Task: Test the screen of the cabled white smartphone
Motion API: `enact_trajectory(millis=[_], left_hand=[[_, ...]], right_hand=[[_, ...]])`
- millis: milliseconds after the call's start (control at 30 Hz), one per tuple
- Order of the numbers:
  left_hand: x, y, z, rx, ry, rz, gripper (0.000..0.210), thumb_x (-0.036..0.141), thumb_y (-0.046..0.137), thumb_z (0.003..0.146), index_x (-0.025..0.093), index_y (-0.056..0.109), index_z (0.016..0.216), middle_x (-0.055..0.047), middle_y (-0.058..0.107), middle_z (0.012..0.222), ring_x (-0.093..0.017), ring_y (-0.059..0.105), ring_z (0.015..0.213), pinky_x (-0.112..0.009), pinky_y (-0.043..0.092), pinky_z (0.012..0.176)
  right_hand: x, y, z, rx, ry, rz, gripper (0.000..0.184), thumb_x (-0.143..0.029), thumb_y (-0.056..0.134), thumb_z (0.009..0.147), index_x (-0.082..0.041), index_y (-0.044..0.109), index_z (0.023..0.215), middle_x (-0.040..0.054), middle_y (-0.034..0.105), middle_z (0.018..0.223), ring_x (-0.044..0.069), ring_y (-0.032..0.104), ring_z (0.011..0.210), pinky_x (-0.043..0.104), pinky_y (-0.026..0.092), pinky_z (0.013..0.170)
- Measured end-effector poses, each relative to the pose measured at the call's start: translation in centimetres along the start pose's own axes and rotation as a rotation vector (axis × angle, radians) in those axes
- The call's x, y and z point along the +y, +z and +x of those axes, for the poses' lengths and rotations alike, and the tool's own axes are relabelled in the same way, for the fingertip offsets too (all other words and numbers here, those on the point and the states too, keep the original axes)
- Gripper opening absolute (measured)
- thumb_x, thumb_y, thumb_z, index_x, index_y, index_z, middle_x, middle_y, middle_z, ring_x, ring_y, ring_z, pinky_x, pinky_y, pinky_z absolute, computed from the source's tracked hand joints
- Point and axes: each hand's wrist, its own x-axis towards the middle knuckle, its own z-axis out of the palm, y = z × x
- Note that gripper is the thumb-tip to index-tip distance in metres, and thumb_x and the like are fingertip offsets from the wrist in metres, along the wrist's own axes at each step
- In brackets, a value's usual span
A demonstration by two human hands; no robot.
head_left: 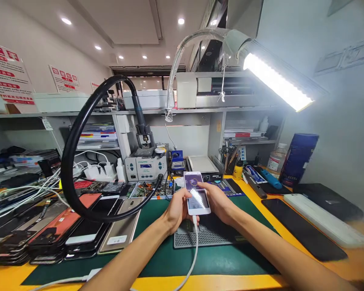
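A white smartphone [199,211] with a lit screen is held above the green mat in the middle of the view. My left hand [175,210] wraps its left side, the thumb lying over the screen. My right hand [217,201] grips the right side, with its thumb on the upper part of the screen. A white charging cable [195,238] is plugged into the phone's bottom end and curves down to the near table edge. Under the hands lies a grey perforated pad [206,240]; my fingers behind the phone are mostly hidden.
Stacks of phones and phone parts [81,226] cover the left. A thick black hose [67,161] arches above them from a grey soldering station [147,166]. A bright lamp [277,83] hangs at upper right. On the right lie a black flat panel [303,228] and a whitish case [324,218].
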Motion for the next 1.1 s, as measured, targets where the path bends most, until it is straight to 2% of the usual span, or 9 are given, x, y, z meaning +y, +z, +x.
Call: enact_trajectory(millis=[100,200,300,533,733,967,1100], left_hand=[[-0.02,0.04,-0.06,0.0,-0.001,0.005,0.03,0.032,0.037,0.081,0.012,0.057,0.092,-0.006,0.058,0.063,-0.019,0.054,0.045,-0.032,0.05,0.047],[-0.04,-0.01,-0.06,-0.001,0.003,0.005,0.032,0.034,0.037,0.082,0.011,0.058,0.092,-0.007,0.059,0.065,-0.018,0.054,0.046,-0.032,0.05,0.049],[-0.06,-0.14,0.03,-0.006,0.013,-0.002,0.035,0.034,0.037,0.082,0.011,0.058,0.096,-0.008,0.061,0.067,-0.018,0.054,0.047,-0.032,0.05,0.049],[0.03,-0.41,0.18,-0.043,0.002,-0.029,0.042,0.038,0.034,0.084,0.008,0.059,0.101,-0.011,0.064,0.072,-0.018,0.053,0.046,-0.035,0.051,0.051],[0.32,-0.26,0.14,-0.059,0.015,-0.045,0.051,0.043,0.032,0.093,0.007,0.057,0.118,-0.012,0.067,0.079,-0.018,0.055,0.049,-0.033,0.052,0.053],[0.48,-0.45,0.19,-0.064,0.005,-0.025,0.054,0.051,0.033,0.095,0.009,0.059,0.115,-0.014,0.068,0.088,-0.017,0.055,0.05,-0.033,0.051,0.048],[0.82,-0.49,-0.06,-0.094,0.002,-0.022,0.056,0.052,0.032,0.097,0.009,0.059,0.12,-0.015,0.069,0.091,-0.017,0.055,0.051,-0.032,0.051,0.05]], right_hand=[[-0.01,-0.05,-0.03,-0.002,0.027,-0.001,0.026,-0.039,0.054,0.092,-0.015,0.063,0.093,0.0056,0.069,0.076,0.018,0.063,0.062,0.027,0.047,0.056],[-0.21,-0.17,-0.04,-0.07,0.08,0.042,0.034,-0.043,0.045,0.095,-0.015,0.063,0.09,0.0067,0.069,0.075,0.019,0.062,0.062,0.029,0.048,0.059],[-0.28,-0.34,0.13,-0.124,0.052,0.085,0.034,-0.042,0.041,0.095,-0.015,0.063,0.092,0.0073,0.07,0.076,0.02,0.063,0.063,0.031,0.049,0.061],[-0.15,-0.71,0.43,-0.123,0.046,0.083,0.034,-0.037,0.041,0.094,-0.013,0.064,0.097,0.008,0.069,0.077,0.02,0.06,0.064,0.032,0.048,0.064],[-0.36,-0.64,0.17,-0.127,0.052,0.083,0.032,-0.035,0.04,0.094,-0.013,0.063,0.097,0.0067,0.066,0.077,0.02,0.058,0.063,0.032,0.047,0.063],[-0.26,-0.68,0.34,-0.151,0.052,0.104,0.033,-0.039,0.043,0.093,-0.014,0.064,0.099,0.005,0.063,0.076,0.02,0.058,0.066,0.034,0.047,0.067],[-0.52,-0.68,0.05,-0.181,0.06,0.118,0.035,-0.042,0.043,0.093,-0.015,0.064,0.098,0.0056,0.065,0.08,0.02,0.058,0.068,0.035,0.048,0.072]])
